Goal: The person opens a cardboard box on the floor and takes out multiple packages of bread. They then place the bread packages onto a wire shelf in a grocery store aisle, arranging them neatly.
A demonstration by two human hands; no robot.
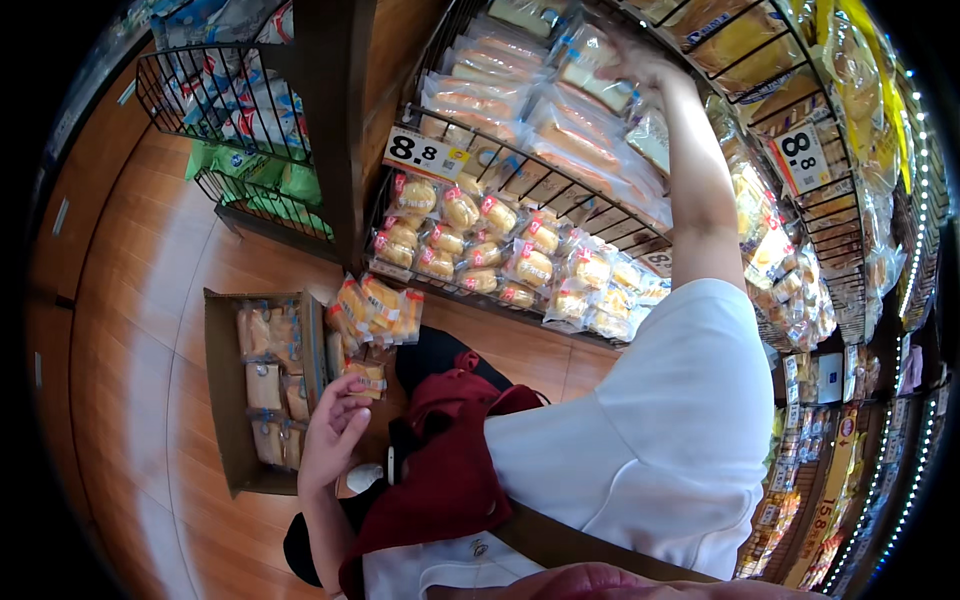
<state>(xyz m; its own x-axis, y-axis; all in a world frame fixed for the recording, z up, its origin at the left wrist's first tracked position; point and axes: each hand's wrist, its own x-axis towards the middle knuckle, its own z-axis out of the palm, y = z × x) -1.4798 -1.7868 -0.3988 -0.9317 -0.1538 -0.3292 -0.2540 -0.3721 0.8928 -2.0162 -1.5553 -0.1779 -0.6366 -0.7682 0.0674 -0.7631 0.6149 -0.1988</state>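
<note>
My right hand (637, 60) reaches to the back of the wire shelf basket, its fingers at a clear-wrapped sliced bread pack (589, 79); blur hides whether they grip it. Rows of wrapped bread (574, 142) lie in front of that hand. At the lower left, my left hand (341, 424) is empty, with loosely bent fingers. It is beside a cardboard box (217, 390) holding wrapped bread packs (264, 386). Orange-and-clear snack packs (379, 307) are piled by the box's right side, and a small orange-labelled pack (366, 379) is just beyond my left fingers.
Below the bread basket, small round wrapped buns (480, 255) fill a lower shelf. Another wire rack (817, 172) with packaged bread stands on the right. A dark shelf post (337, 135) and baskets of bagged goods (255, 112) are at the upper left, above the wood-look floor (142, 360).
</note>
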